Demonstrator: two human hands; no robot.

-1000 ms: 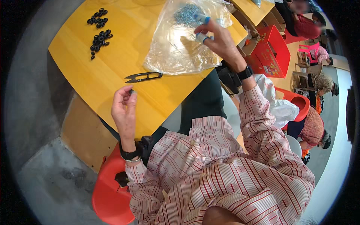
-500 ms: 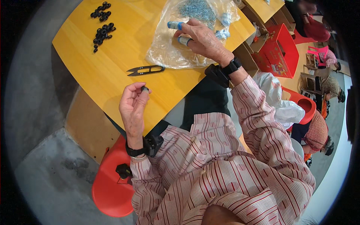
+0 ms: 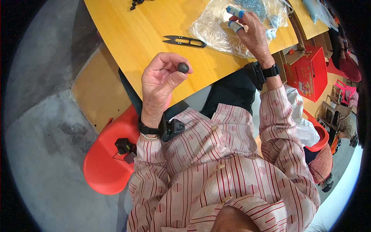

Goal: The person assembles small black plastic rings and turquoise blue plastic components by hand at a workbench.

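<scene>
Two hands at a yellow table (image 3: 127, 34) — one lifted, one in a bag.

Left hand (image 3: 160, 79) has risen toward frame centre since a second ago, now pinching a small dark round bead (image 3: 182, 67) between thumb and fingertips. Right hand (image 3: 253, 33), upper right, blue-taped fingers spread loose, rests on the clear plastic bag (image 3: 216, 29) — grasping nothing visible. Black thread snips (image 3: 184, 41) lie untouched between them.
</scene>
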